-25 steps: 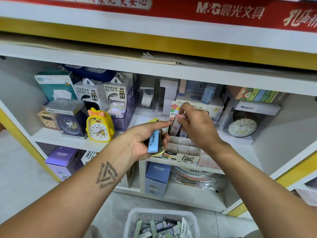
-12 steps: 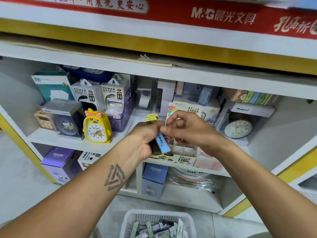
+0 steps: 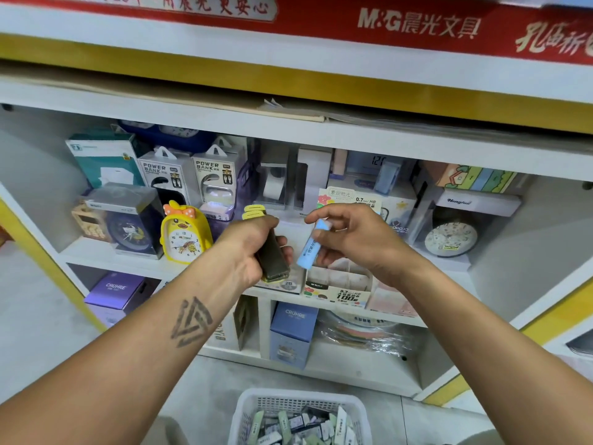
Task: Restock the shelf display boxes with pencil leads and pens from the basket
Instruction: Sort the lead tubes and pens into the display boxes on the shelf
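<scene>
Fingers (image 3: 321,233) of right hand (image 3: 359,239) pinching blue lead case (image 3: 313,244) above divided display box (image 3: 340,284), left hand (image 3: 253,248) gripping dark cases (image 3: 272,256) just beside it, white shelf (image 3: 106,252) under box, basket (image 3: 301,419) on floor below.

The white basket (image 3: 300,409) runs off the bottom edge, its packs a jumble with print too small to read. The left hand (image 3: 253,252) covers most of the dark stack (image 3: 272,256) it grips, so a count is impossible. The display box (image 3: 337,284) sits half behind the right hand (image 3: 356,239). The red banner (image 3: 321,20) is cut off at top and right.
</scene>
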Demonstrator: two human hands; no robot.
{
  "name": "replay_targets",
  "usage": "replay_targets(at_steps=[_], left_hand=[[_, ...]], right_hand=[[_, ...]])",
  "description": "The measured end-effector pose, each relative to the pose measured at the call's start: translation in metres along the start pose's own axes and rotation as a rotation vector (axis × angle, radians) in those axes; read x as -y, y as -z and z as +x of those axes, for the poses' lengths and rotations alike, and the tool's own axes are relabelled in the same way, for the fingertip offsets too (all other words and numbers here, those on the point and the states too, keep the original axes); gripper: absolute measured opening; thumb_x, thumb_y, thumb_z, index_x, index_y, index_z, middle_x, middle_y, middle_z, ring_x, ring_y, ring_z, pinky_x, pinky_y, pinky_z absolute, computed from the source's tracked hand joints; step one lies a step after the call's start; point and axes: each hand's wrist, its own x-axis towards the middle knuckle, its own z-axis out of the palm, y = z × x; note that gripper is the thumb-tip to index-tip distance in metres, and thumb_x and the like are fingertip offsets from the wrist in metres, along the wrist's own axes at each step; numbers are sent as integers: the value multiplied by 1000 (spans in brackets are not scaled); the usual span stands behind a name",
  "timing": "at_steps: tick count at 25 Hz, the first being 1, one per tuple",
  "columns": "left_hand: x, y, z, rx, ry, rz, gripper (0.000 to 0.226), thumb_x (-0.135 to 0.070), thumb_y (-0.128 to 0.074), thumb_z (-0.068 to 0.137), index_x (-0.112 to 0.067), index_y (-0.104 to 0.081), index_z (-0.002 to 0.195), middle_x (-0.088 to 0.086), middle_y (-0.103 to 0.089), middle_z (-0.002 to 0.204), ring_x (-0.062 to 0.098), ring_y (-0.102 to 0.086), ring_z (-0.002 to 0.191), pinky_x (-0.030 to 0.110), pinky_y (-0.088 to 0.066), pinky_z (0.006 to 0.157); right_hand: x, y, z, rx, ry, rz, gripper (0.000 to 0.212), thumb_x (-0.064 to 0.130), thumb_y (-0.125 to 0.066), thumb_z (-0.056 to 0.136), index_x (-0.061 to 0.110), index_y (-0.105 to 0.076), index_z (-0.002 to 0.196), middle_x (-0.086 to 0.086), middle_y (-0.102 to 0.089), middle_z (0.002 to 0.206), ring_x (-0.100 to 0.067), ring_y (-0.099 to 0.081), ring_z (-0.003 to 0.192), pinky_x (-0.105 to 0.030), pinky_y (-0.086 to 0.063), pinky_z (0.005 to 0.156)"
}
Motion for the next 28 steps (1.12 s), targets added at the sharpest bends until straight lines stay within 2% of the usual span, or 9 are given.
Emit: replay_targets(at_steps=[3, 6, 9, 13, 17, 19, 22, 26, 28], left_hand=[[-11, 26, 3, -55, -24, -44, 14, -19, -54, 99, -10, -53, 88, 11, -54, 70, 24, -53, 52, 33, -51, 54], [-18, 54, 4, -95, -50, -16, 14, -16, -54, 97, -13, -54, 83, 10, -52, 65, 21, -52, 43, 27, -51, 47], [-24, 79, 3, -133, -81, 13, 19, -14, -56, 95, -9, -57, 76, 10, -54, 62, 22, -54, 44, 29, -53, 48], [-30, 102, 0, -166, -79, 7, 14, -20, -53, 99, -7, -58, 99, 12, -58, 68, 21, -58, 43, 29, -53, 42], [-32, 112, -3, -165, -87, 13, 18, -20, -53, 99, -4, -57, 107, 13, -59, 68, 22, -59, 46, 29, -52, 40], [-32, 113, -5, -162, -86, 9, 18, -20, -53, 100, -4, -57, 107, 13, -59, 68, 23, -59, 47, 29, -53, 41], [-31, 110, -7, -126, -57, 12, 19, -21, -52, 100, -4, -58, 94, 12, -59, 68, 23, -59, 54, 30, -54, 44], [-29, 103, -10, -29, -5, 34, 18, -16, -51, 98, -5, -57, 85, 11, -60, 70, 21, -62, 58, 32, -57, 54], [-27, 96, -12, 51, 13, 31, 12, -14, -54, 97, -5, -59, 91, 12, -61, 75, 22, -67, 63, 34, -58, 54]], right_hand=[[-3, -12, 12, -16, 18, 35, 16, 3, -54, 101, 8, -64, 113, -20, -74, 88, -25, -74, 68, -29, -61, 65], [-9, -37, 26, -66, 118, -133, 12, 1, -58, 98, 13, -60, 98, -10, -70, 83, -22, -74, 69, -40, -63, 71], [-18, -64, 36, -99, 235, -319, 14, 5, -62, 95, 19, -63, 99, -3, -65, 88, -20, -73, 72, -46, -62, 75], [-29, -92, 43, -71, 337, -463, 20, 12, -60, 96, 30, -54, 103, 0, -65, 89, -21, -70, 80, -45, -59, 73], [-34, -107, 47, -65, 328, -542, 20, 17, -59, 96, 33, -48, 97, 5, -65, 84, -19, -68, 78, -43, -58, 70], [-35, -109, 46, -41, 299, -549, 19, 17, -58, 97, 34, -47, 97, 5, -65, 85, -20, -68, 80, -42, -58, 72], [-35, -112, 46, 5, 298, -593, 14, 17, -55, 98, 30, -51, 100, -1, -67, 88, -23, -66, 84, -39, -56, 75], [-30, -120, 47, 82, 316, -764, 29, 15, -53, 99, 23, -69, 122, -1, -69, 113, -21, -61, 106, -29, -46, 89], [-22, -117, 44, 38, 288, -683, 29, 16, -55, 99, 27, -70, 122, 5, -67, 105, -15, -61, 94, -28, -47, 84]])
